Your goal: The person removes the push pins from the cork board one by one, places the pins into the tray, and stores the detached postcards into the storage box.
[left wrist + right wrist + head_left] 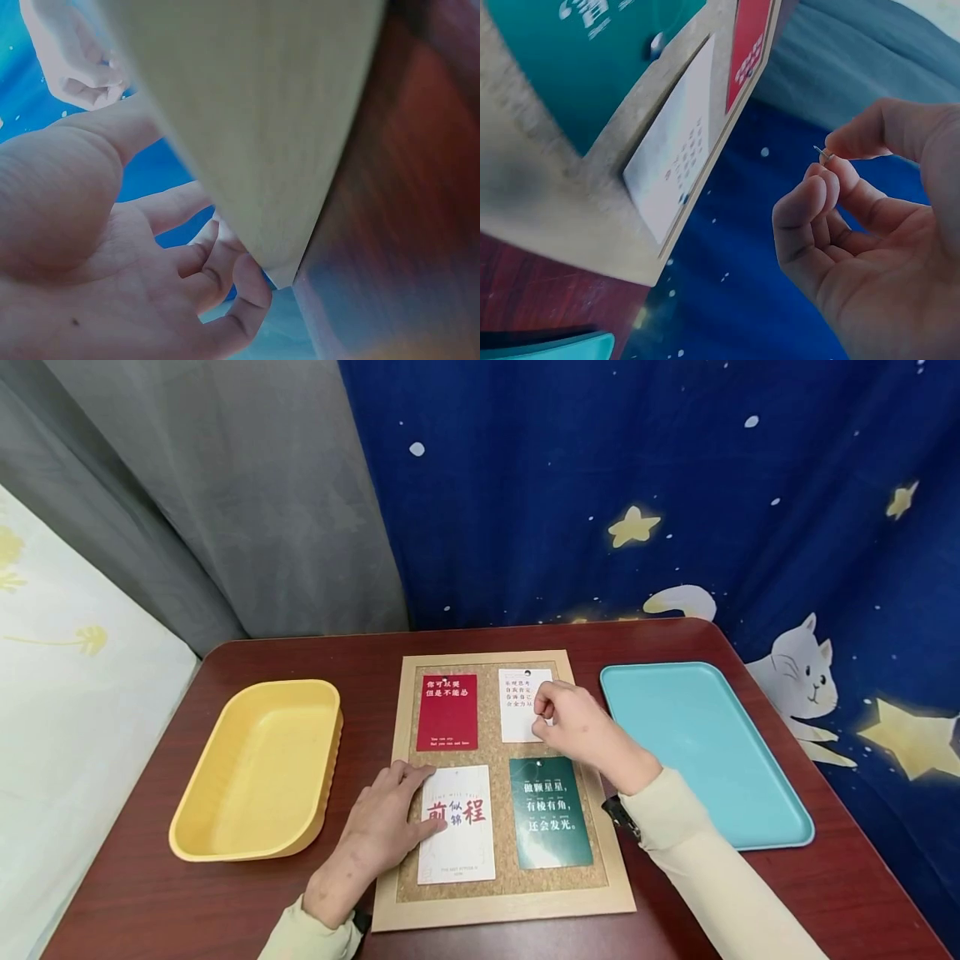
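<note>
The right hand (581,727) has a thumbtack (823,154) in its grip, pinched between the tips of thumb and index finger, with the other fingers curled in toward the palm. The tack's head sits between those two fingertips and its bare metal point sticks out past them, toward the corkboard (501,827) side. In the right wrist view the tack is apart from the board; the head view shows the hand over the right edge of the upper white card (517,718).

The left hand (382,818) is relaxed and its grip encloses nothing. Its thumb lies over the left edge of the lower white card (457,852), its index fingertip is at that card's upper left corner, and the other fingers are beside the wooden frame (502,912).

A red card (447,714) lies at the board's upper left and a dark green card (551,827) at its lower right. On the bench (360,668), a yellow basin (258,760) stands left of the board and a turquoise tray (697,752) right of it.
</note>
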A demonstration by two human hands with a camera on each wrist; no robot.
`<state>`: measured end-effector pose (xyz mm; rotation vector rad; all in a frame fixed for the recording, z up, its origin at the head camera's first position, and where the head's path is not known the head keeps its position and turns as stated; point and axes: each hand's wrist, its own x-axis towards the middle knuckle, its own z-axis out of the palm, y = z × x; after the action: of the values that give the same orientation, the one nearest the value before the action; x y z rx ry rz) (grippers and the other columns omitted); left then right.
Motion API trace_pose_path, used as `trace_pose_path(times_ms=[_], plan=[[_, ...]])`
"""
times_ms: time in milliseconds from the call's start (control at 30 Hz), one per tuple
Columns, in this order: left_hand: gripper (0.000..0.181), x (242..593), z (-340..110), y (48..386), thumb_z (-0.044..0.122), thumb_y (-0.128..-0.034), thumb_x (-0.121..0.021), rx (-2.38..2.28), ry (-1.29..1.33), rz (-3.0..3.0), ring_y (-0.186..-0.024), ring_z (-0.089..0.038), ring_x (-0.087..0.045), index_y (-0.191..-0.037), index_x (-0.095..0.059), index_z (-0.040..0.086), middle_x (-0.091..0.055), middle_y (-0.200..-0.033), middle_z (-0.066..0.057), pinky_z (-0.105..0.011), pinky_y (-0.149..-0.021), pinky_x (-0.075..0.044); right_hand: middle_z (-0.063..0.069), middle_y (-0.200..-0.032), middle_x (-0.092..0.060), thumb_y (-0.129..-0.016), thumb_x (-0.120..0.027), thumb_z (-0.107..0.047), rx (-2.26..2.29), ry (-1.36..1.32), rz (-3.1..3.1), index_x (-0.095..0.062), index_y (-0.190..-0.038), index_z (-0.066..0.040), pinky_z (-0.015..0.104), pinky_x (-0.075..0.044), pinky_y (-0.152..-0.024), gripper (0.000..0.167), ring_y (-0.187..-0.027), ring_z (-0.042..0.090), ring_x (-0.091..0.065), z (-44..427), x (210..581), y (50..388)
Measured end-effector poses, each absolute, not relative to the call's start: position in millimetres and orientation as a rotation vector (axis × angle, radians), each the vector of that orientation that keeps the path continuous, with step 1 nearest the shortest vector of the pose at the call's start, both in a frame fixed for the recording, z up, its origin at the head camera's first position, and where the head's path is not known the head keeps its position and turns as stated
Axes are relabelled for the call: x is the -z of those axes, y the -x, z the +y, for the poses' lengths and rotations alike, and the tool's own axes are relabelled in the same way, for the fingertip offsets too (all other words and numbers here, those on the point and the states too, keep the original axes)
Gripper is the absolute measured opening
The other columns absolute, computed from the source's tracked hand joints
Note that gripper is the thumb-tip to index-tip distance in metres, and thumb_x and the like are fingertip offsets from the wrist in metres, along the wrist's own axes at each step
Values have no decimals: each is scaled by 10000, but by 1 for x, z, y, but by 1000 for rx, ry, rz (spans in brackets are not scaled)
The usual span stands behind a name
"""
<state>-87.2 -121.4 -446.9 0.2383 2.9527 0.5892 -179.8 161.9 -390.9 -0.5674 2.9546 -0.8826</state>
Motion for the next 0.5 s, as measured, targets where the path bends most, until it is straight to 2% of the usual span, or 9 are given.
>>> trace_pose_path(times_ms=[500], plan=[[733,448,-122,88,375,-812,-886,-597,-239,2954,-1132,-238,-551,-1448,-603,146,-595,-1294,-89,-458,-938,-490,46,-850,-583,-840,-657,-33,941,507,2985,-591,-880,-86,303,-452,-705,94,-765,167,-544,179,405,182]])
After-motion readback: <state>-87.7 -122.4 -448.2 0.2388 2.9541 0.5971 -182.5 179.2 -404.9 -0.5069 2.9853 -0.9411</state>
